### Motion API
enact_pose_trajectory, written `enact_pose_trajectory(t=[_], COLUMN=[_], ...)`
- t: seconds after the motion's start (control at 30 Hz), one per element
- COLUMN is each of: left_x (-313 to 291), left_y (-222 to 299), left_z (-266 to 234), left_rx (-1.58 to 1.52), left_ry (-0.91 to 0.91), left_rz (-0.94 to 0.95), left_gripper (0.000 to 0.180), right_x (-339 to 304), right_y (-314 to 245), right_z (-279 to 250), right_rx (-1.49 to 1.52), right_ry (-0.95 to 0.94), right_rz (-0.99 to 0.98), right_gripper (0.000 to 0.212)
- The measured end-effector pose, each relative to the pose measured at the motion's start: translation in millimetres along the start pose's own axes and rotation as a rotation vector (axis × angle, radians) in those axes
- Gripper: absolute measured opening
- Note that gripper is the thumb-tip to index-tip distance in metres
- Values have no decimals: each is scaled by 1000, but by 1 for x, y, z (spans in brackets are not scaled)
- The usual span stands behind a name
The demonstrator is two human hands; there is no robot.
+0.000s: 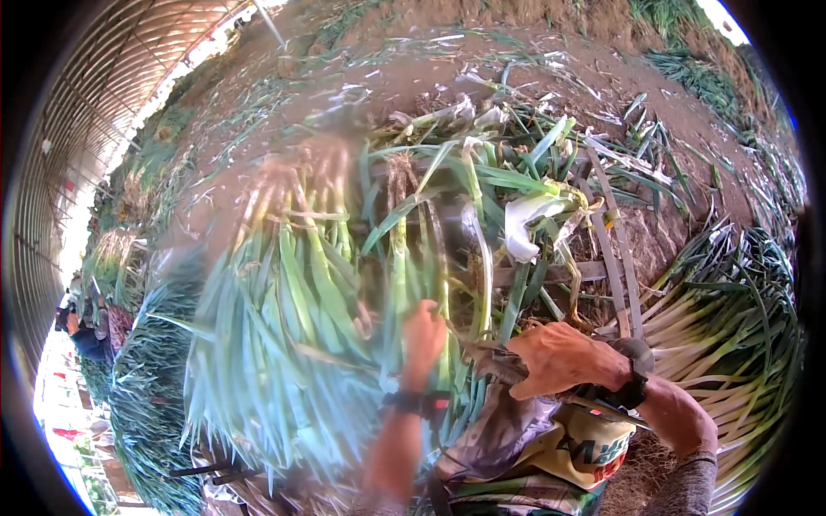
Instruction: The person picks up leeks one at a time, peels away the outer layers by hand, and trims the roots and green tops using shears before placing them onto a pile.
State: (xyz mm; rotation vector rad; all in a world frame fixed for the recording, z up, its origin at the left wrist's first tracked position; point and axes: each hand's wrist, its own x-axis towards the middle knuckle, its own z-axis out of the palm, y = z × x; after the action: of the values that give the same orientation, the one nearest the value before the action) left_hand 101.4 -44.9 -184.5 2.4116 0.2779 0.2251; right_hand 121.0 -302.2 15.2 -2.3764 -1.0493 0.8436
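Observation:
My left hand (423, 337) is slightly blurred, its fingers curled at a thin yellow-green green onion (445, 297). To the right, my right hand (564, 357) is bent, thumb and fingers around the end of a dark grey-brown piece (499, 363) that I cannot identify. Left of my hands spreads a large heap of green onions (284, 344), roots pointing away and green leaves toward me; haze blurs part of it. Beyond my right hand lie loose onion leaves, with a broad white peeled piece (529, 225) among them.
A narrow metal frame (613, 249) stands beyond my right hand. Green onions with long white stalks (714, 344) are piled at right, and another leafy pile (155, 370) lies at left. A person (90, 331) is at far left. Scraps litter the soil (387, 77) under a ribbed roof.

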Motion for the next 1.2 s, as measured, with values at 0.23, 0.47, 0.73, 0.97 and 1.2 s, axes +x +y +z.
enact_pose_trajectory(t=[0.23,0.47,0.73,0.97,1.2], left_x=[-1,-8,-5,6,30], left_y=[6,12,43,48,69], left_z=[4,7,-5,-4,-10], left_rx=[-97,126,495,372,326], left_ry=[25,-10,-8,-264,-414], left_rz=[-19,-69,99,66,-229], left_gripper=[22,29,42,49,57], right_x=[6,26,48,79,102], right_y=[9,1,10,29,27], right_z=[12,4,-3,0,-14], right_rx=[-79,-50,-22,-30,0], right_ry=[88,144,132,220,317], right_rz=[7,50,166,187,135], right_gripper=[37,42,44,43,44])
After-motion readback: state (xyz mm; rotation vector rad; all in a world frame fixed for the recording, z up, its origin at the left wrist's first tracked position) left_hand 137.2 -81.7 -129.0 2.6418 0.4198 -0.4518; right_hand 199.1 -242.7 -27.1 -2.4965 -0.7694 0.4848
